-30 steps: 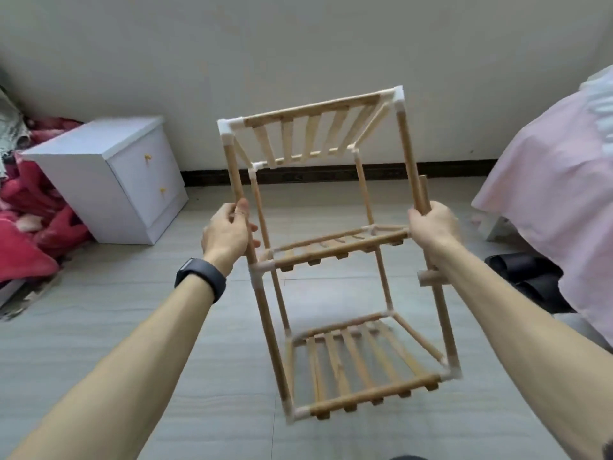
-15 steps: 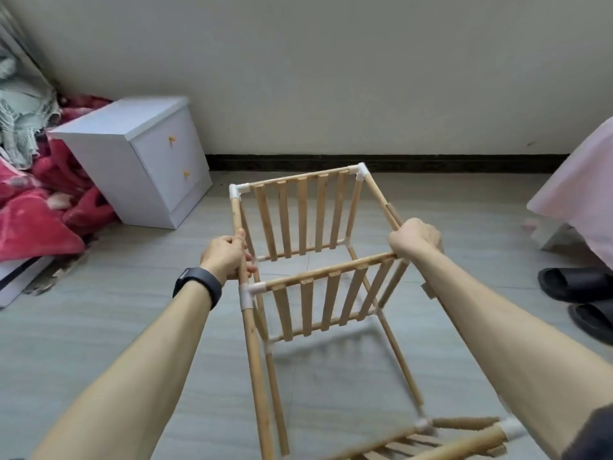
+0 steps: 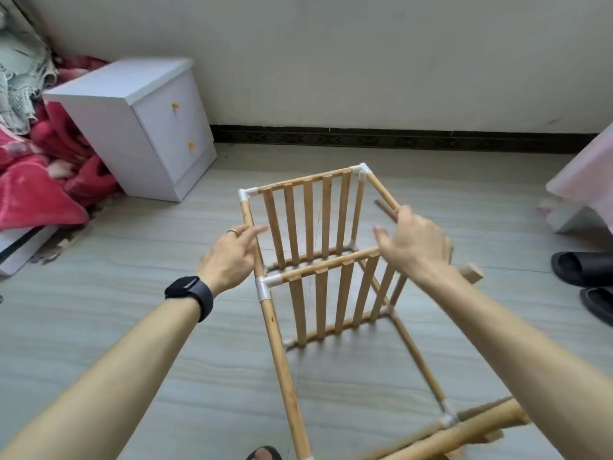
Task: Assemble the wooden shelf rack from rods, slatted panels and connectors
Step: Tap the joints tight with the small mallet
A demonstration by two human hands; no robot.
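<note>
The wooden shelf rack [image 3: 282,346] lies tipped on the floor tiles, its long rods running away from me. Two slatted panels stand upright in it, the far panel [image 3: 310,220] and the middle panel [image 3: 335,300]; a third one at the bottom right is blurred. White connectors [image 3: 264,284] join the corners. My left hand [image 3: 232,254] is beside the left rod with its fingers straight, holding nothing. My right hand [image 3: 414,247] is over the right rod and grips a loose wooden stick [image 3: 473,273] whose ends stick out on both sides of the hand.
A white two-drawer cabinet [image 3: 159,127] stands at the back left, with red blankets [image 3: 33,184] heaped beside it. Black slippers [image 3: 583,270] lie at the right, below pink bedding [image 3: 590,174]. A foot [image 3: 263,454] shows at the bottom edge. The wall is behind the rack.
The rack has come down from the air and been tipped onto the floor. My left hand has let go of the left rod and opened; my right hand has come off the right rod.
</note>
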